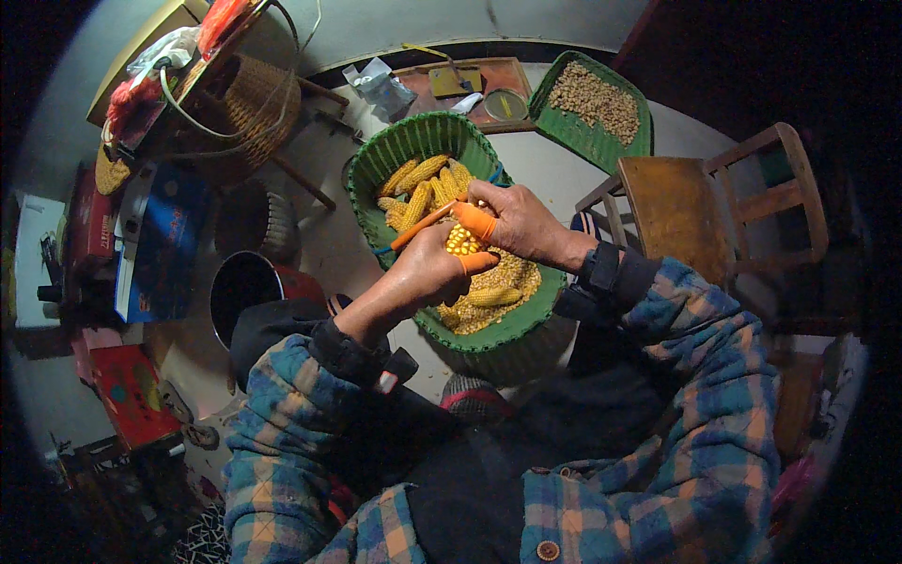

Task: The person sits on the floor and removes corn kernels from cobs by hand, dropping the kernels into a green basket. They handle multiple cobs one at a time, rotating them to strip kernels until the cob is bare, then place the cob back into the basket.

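Observation:
A yellow corn cob (462, 242) is held between my two hands over a green woven basket (486, 341). My left hand (426, 266) grips its near side, the thumb in an orange finger cover. From the right, my right hand (525, 220) closes on its upper end, its thumb also covered in orange; the fingertips are partly hidden. An orange-brown handle (425, 224) with blue ends crosses the basket beside my hands. Several whole cobs (423, 176) lie at the basket's far end. Loose kernels (525, 275) fill the near end, with another cob (493, 297) on top.
A green scoop-shaped basket (588, 106) of small tan pieces stands beyond, next to a wooden tray (518, 77). At right is a wooden chair (666, 204). A dark-mouthed bucket (243, 296), a blue box (165, 243) and a wicker basket (261, 99) are at left.

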`<state>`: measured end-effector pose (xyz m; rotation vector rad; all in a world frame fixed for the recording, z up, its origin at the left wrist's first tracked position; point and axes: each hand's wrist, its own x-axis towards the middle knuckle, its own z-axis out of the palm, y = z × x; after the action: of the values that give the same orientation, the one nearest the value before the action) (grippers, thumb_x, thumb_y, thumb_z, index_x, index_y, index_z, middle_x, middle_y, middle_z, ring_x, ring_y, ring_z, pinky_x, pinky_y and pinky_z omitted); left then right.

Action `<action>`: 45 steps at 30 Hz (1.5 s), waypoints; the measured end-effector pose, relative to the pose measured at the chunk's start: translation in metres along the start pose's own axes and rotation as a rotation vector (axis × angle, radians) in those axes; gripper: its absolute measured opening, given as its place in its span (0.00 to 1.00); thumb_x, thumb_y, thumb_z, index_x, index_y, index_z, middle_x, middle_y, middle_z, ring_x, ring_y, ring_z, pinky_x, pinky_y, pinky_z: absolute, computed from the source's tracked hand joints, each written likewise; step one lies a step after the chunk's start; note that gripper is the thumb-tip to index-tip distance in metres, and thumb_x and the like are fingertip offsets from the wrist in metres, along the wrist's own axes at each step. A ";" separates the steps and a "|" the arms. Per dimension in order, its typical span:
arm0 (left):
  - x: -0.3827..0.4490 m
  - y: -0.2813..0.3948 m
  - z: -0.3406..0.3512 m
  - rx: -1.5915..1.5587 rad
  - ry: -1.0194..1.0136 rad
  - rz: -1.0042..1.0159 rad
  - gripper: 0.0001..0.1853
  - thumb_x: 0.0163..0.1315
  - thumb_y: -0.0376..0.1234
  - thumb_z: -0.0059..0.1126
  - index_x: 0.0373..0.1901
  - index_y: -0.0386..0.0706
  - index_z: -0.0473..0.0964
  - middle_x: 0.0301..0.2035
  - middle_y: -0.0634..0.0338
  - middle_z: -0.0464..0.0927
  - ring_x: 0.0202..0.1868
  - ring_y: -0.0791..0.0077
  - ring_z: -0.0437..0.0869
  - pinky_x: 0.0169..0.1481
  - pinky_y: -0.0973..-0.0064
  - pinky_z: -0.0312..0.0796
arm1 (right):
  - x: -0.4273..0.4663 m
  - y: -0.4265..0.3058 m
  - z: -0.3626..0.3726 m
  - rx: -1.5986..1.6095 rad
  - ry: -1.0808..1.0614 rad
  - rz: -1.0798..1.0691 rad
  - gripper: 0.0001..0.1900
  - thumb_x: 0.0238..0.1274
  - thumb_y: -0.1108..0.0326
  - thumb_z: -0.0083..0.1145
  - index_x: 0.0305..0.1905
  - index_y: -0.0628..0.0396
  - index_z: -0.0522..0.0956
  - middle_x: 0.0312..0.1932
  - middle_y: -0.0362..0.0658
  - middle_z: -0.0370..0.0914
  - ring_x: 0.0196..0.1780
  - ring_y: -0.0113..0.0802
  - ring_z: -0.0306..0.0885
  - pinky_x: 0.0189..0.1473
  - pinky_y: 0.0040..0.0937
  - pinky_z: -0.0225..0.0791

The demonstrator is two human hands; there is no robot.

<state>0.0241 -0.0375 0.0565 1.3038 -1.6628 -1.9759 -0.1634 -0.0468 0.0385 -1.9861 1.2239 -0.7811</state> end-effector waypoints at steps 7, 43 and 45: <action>0.004 -0.004 0.001 0.030 0.037 0.131 0.23 0.57 0.36 0.70 0.50 0.36 0.73 0.36 0.64 0.80 0.36 0.82 0.79 0.39 0.80 0.72 | 0.003 0.006 -0.001 -0.020 0.079 -0.139 0.15 0.68 0.53 0.49 0.39 0.55 0.71 0.27 0.55 0.76 0.33 0.58 0.77 0.31 0.50 0.69; -0.004 -0.004 0.008 -0.092 -0.018 0.031 0.16 0.61 0.37 0.64 0.43 0.37 0.72 0.21 0.65 0.73 0.19 0.81 0.72 0.21 0.81 0.61 | 0.000 0.015 0.008 -0.011 0.054 -0.043 0.10 0.65 0.63 0.47 0.37 0.59 0.74 0.31 0.56 0.77 0.37 0.57 0.76 0.36 0.48 0.69; -0.004 -0.004 0.008 -0.077 -0.008 0.040 0.16 0.61 0.37 0.65 0.42 0.37 0.72 0.21 0.65 0.73 0.19 0.81 0.72 0.21 0.81 0.61 | 0.002 0.014 0.005 0.046 0.064 -0.078 0.11 0.65 0.62 0.48 0.37 0.60 0.74 0.31 0.57 0.77 0.37 0.57 0.76 0.36 0.48 0.68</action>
<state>0.0218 -0.0288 0.0544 1.2272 -1.5876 -2.0038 -0.1658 -0.0517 0.0246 -1.9948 1.1596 -0.9099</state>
